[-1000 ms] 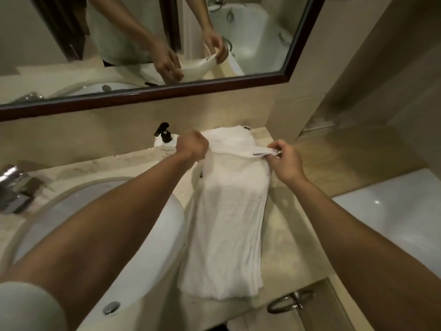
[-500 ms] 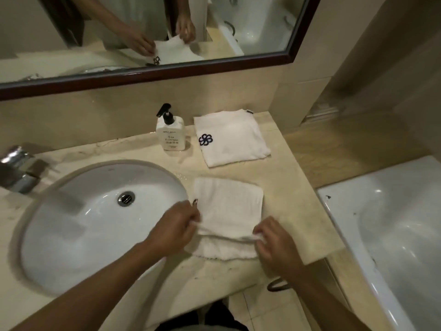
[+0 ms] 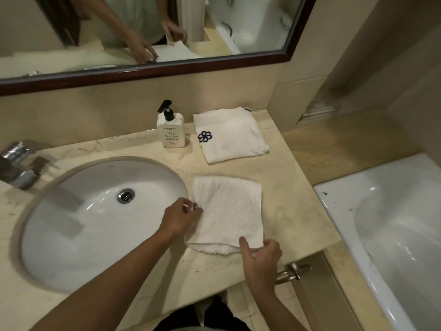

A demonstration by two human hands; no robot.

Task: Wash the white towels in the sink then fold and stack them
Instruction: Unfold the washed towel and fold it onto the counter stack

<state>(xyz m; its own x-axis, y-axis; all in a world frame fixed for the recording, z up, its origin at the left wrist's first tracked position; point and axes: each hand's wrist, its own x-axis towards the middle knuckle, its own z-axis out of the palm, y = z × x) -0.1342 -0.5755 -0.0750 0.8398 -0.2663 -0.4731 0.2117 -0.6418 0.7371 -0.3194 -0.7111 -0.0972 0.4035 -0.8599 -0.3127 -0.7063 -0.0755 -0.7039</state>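
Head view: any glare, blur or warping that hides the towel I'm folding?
Head view: warm, dim light; the near towel reads clearly, its nap slightly soft. Wide-angle warping bows the mirror frame and counter edge. Glare sits only on the sink basin and bathtub. Left hand slightly motion-blurred.

The left hand covers the near towel's left edge, its fingertips tucked from sight. The right hand hides that towel's near corner. Left of the hands, the faucet is cut off.
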